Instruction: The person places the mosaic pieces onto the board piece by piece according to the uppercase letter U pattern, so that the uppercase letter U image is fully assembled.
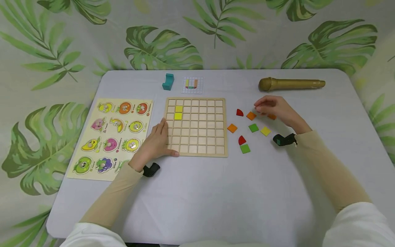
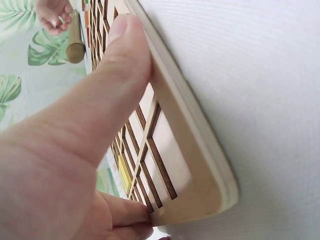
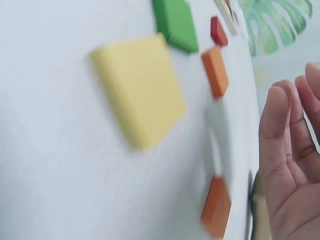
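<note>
Grid board (image 1: 203, 131) w/ 2 yellow tiles (image 1: 178, 116) is touched at its near-L corner by L hand (image 1: 155, 142), spread wide. Loose tiles (image 1: 253, 128), R of board on bench (image 1: 203, 199), are overhung by R hand (image 1: 274, 107), fingertips narrow; whether anything's held can't be told.

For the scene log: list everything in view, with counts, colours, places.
Grid board: 1, pale wood, table centre
Placed tiles: 2, yellow, in the grid's upper left
Loose squares: 3 orange, 2 green, 1 yellow visible, right of board
Quarter-circles: 2, red, among loose squares
Pattern card: 1, white with coloured shape, beyond board
Notched block: 1, teal, left of card
Fruit puzzle: 1, cream, multicoloured fruit, left side
Microphone-shaped object: 1, brown, far right
Table: 1, white, underneath
Leaf-print cloth: green on white, background
Wrist devices: 2, black, one per wrist
Left hand: 1, beige-sleeved, touching board's near-left corner
Right hand: 1, beige-sleeved, above loose squares
</note>
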The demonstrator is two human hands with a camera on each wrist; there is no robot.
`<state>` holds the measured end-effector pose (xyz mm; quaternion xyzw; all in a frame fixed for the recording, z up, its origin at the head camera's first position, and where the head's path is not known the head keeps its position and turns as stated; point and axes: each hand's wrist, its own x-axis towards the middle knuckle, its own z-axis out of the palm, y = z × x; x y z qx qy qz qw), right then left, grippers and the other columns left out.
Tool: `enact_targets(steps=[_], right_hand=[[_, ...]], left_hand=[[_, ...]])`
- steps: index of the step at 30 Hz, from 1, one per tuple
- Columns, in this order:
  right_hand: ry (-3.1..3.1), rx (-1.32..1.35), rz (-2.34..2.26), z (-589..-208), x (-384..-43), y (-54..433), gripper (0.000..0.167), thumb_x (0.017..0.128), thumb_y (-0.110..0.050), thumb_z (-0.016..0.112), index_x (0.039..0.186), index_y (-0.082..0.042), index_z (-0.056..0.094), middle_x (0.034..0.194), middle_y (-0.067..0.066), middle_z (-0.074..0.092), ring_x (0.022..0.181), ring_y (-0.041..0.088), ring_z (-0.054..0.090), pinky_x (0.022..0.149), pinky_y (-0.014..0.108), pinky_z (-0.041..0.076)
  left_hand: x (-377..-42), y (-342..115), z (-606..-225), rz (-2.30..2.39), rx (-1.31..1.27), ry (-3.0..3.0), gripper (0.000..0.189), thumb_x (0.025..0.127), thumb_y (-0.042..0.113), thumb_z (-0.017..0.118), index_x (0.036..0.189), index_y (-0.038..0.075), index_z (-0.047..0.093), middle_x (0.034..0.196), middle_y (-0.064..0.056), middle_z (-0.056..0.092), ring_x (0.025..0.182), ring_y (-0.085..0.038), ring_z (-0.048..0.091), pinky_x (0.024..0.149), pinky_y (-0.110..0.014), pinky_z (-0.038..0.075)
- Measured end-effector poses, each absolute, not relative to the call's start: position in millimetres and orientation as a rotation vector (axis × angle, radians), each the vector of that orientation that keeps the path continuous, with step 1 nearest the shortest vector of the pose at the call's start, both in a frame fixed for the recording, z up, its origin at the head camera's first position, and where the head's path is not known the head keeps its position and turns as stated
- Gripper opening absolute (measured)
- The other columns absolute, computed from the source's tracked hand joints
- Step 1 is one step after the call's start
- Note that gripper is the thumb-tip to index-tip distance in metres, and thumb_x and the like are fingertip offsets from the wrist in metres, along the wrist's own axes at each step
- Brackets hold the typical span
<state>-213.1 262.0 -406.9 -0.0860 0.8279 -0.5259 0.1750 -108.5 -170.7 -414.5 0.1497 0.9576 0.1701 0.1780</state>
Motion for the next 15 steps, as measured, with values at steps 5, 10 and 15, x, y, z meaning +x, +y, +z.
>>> enact_targets(steps=[5, 10, 15], right_hand=[[2.388, -0.16, -1.443, -412.8, -202.5, 289.5, 0.034, 0.093, -0.023, 0.065, 0.117, 0.001, 0.06, 0.097, -0.005, 0.067, 0.084, 0.014, 0.059, 0.072, 0.023, 0.049], [2.311, -0.12, -1.541, -417.6, -193.5, 302.4, 0.029, 0.092, -0.017, 0.066, 0.114, 0.001, 0.061, 0.097, -0.005, 0.068, 0.088, 0.008, 0.063, 0.076, 0.021, 0.051], [2.266, -0.151, -1.583, -418.4, -184.8, 305.1, 0.024, 0.091, -0.01, 0.066, 0.112, 0.001, 0.062, 0.095, -0.004, 0.069, 0.087, 0.009, 0.063, 0.075, 0.022, 0.051]], left_hand=[[-107.9, -170.7, -413.6, 0.482, 0.424, 2.71, 0.125, 0.07, 0.046, 0.083, 0.145, -0.017, 0.005, 0.154, -0.03, -0.003, 0.14, -0.044, 0.009, 0.112, -0.047, 0.016], [-107.4, -170.4, -412.9, 0.474, 0.434, 2.712, 0.125, 0.07, 0.046, 0.083, 0.145, -0.018, 0.006, 0.154, -0.031, -0.002, 0.14, -0.044, 0.008, 0.113, -0.047, 0.015], [-108.0, -170.6, -413.8, 0.472, 0.438, 2.713, 0.125, 0.07, 0.046, 0.083, 0.144, -0.018, 0.006, 0.154, -0.031, -0.002, 0.14, -0.044, 0.008, 0.113, -0.047, 0.015]])
